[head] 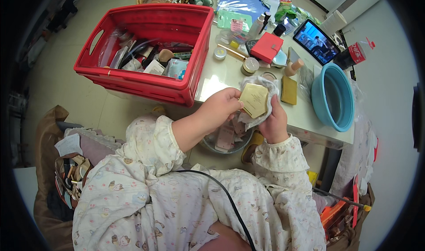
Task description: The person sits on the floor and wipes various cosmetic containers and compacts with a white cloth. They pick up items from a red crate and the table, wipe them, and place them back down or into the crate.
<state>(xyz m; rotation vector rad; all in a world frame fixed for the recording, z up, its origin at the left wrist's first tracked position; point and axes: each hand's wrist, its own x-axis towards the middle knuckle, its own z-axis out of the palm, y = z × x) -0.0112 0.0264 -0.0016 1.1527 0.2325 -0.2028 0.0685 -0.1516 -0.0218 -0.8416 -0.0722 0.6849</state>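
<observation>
Between my hands is a gold pentagonal compact case (253, 99) bearing small writing. My left hand (220, 109) pinches its left edge between thumb and fingers. A crumpled white cloth (246, 119) lies behind and around the case, and my right hand (275, 123) holds it against the right side. Just beyond the cloth stand a round cosmetic jar (250, 66) and a smaller round jar (219, 53). A yellow sponge (289, 90) lies to the right of the cloth. Below my hands, a clear round bin (229, 139) holds pinkish packaging.
A red plastic crate (191, 93) full of cosmetics stands at the left. On the table (300, 119) are a blue basin (349, 101), a red box (267, 47), a foundation bottle (294, 67), a lit tablet (317, 41) and a cola bottle (353, 54). A black cable (225, 193) crosses my lap.
</observation>
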